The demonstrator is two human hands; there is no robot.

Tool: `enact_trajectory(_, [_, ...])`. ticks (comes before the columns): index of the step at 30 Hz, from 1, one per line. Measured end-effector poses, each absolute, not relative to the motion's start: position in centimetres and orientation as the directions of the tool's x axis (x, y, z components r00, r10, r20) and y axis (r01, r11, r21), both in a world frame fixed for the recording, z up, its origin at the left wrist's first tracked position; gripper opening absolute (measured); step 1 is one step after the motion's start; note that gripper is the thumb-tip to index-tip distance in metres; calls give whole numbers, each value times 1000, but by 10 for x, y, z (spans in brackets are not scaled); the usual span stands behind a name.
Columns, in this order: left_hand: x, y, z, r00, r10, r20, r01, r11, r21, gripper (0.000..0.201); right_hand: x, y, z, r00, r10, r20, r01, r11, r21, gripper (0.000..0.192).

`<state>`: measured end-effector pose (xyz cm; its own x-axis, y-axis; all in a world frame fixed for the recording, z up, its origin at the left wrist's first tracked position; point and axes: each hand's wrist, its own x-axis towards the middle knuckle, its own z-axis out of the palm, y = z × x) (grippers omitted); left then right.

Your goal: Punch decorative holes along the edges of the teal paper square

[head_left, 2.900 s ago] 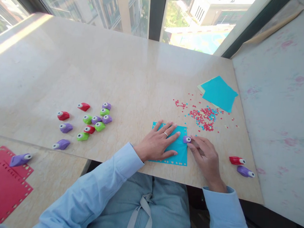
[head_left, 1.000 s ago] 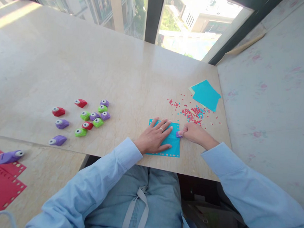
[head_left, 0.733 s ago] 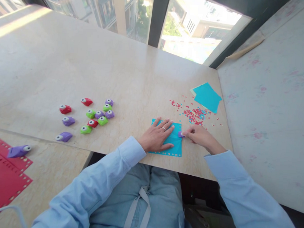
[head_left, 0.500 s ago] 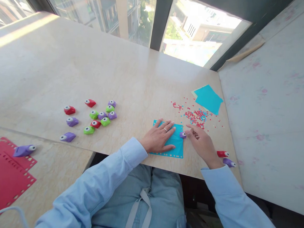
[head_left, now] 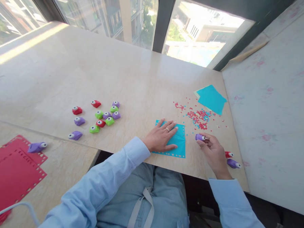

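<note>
While the marble table (head_left: 98, 67) is filling most of the frame under the windows, red sheets (head_left: 8, 174) with punched borders are lying at lower left, a purple punch (head_left: 37, 146) resting on them. Left of centre, a cluster of punches (head_left: 98, 116) — red, green, purple — is sitting well apart from the work. At centre, the blue paper square (head_left: 179, 142) is lying flat, its near edge already perforated; the left hand (head_left: 161, 139) is pressing it down with fingers spread. Just right of the sheet, clear of its edge, the right hand (head_left: 212, 151) is pinching a small purple punch (head_left: 199, 137) between thumb and fingers. Doing this well likely means keeping the paper pinned while sliding the punch's slot squarely over the edge — evenly spaced. Confetti (head_left: 199, 117) is lying scattered beyond, toward the blue sheets (head_left: 212, 98) at upper right.
</note>
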<state>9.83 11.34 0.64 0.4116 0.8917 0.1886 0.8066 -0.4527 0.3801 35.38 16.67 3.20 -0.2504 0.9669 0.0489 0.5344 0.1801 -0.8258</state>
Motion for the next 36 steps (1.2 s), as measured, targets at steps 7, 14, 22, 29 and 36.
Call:
enact_trajectory(7, [92,112,12,233,880,414,690,-450,567,48,327,124,36,-184,981,-64,296,-7,-955,49])
enact_trajectory(14, [102,93,55,-39,999,22,104,-18,994,48,307,99,48,-338,937,82,200,157,-967,35])
enact_trajectory(22, [103,56,48,280,923,-266,-504,377,777,44,287,97,55,-538,782,316,163,464,-871,27])
enact_trajectory(29, [91,34,41,78,954,-289,-465,291,836,50,284,89,47,-552,790,266,200,435,-878,31])
enact_trajectory(36, [56,35,27,-396,918,-19,80,55,995,39,282,91,38,-504,825,254,188,392,-901,26])
